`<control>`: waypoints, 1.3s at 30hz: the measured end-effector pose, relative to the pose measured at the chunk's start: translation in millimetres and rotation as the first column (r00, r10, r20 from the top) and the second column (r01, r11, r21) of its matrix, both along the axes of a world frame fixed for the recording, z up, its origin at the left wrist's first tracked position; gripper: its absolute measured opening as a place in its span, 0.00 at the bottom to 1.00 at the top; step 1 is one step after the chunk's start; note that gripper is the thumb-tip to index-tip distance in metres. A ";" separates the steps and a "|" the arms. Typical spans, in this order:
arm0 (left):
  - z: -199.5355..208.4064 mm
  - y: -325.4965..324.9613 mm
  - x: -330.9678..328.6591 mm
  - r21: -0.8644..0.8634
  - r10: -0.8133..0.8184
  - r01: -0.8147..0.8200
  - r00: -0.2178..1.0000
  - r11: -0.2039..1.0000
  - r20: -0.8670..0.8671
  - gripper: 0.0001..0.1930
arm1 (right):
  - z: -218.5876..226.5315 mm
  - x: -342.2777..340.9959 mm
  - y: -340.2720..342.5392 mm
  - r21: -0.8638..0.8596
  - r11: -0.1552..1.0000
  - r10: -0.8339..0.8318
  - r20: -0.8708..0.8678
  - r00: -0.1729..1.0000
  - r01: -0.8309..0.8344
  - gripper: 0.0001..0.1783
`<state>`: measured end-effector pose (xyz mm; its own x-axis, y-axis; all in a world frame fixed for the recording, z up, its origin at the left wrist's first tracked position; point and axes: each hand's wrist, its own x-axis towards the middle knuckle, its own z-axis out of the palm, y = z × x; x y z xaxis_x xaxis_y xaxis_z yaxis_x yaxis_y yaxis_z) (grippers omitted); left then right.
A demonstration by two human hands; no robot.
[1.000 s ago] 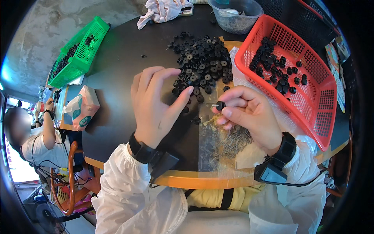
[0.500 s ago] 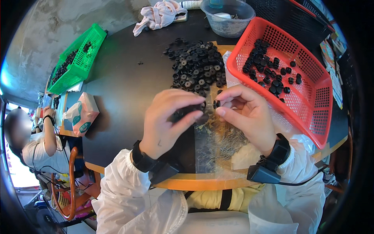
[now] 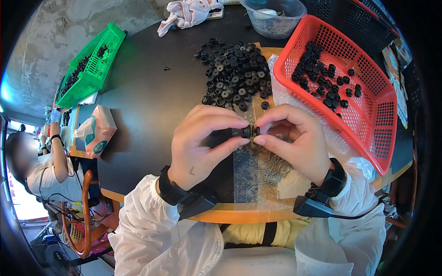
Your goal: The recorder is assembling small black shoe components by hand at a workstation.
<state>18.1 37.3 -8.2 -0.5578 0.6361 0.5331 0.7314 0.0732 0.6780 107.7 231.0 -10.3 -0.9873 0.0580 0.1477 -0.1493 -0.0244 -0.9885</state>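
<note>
Between thumb and fingers, my left hand [image 3: 200, 142] pinches a small round black plastic cap [image 3: 245, 131]. My right hand [image 3: 297, 140] pinches a second black piece [image 3: 255, 131], end to end with the first. The two pieces appear to touch, with a thin pale line between them. Beyond my hands lies a heap of black round caps with centre holes [image 3: 237, 73]. Under my right hand, many thin metal pins [image 3: 276, 168] are scattered on clear tape and cardboard.
A red basket [image 3: 377, 133] of joined black pieces stands at right. Behind are a clear tub [image 3: 276, 28] and a pink cloth [image 3: 189, 14]. A tissue pack [image 3: 99, 131] and a green basket [image 3: 94, 76] are at left, near a seated person [image 3: 50, 170].
My hands have come together, bringing the two black pieces end to end. Before, they were apart with a gap between them. The view has shifted slightly.
</note>
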 end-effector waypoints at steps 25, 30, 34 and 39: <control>1.0 0.7 2.4 -0.013 -0.004 0.003 0.999 1.000 -0.043 0.16 | -0.3 2.4 -0.1 0.039 0.999 -0.025 -0.093 0.995 0.029 0.12; 1.6 0.2 1.8 -0.037 -0.003 0.000 0.997 0.999 -0.078 0.16 | 1.4 3.4 0.5 0.045 0.999 -0.018 -0.068 0.998 0.021 0.13; -1.1 1.0 -1.8 -0.037 -0.020 0.012 0.979 0.999 -0.204 0.18 | 4.9 -0.5 0.7 0.037 0.999 0.022 -0.004 1.000 -0.022 0.15; -3.7 1.3 -0.4 -0.016 -0.038 0.035 0.958 0.999 -0.285 0.17 | -0.4 -2.3 10.0 -0.111 0.953 0.294 0.109 0.950 -0.283 0.18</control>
<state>17.7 38.6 -11.8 -0.3598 0.6596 0.6598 0.8966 0.0488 0.4402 105.5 241.0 -10.7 -0.9740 -0.2243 0.0321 -0.0002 -0.1411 -0.9900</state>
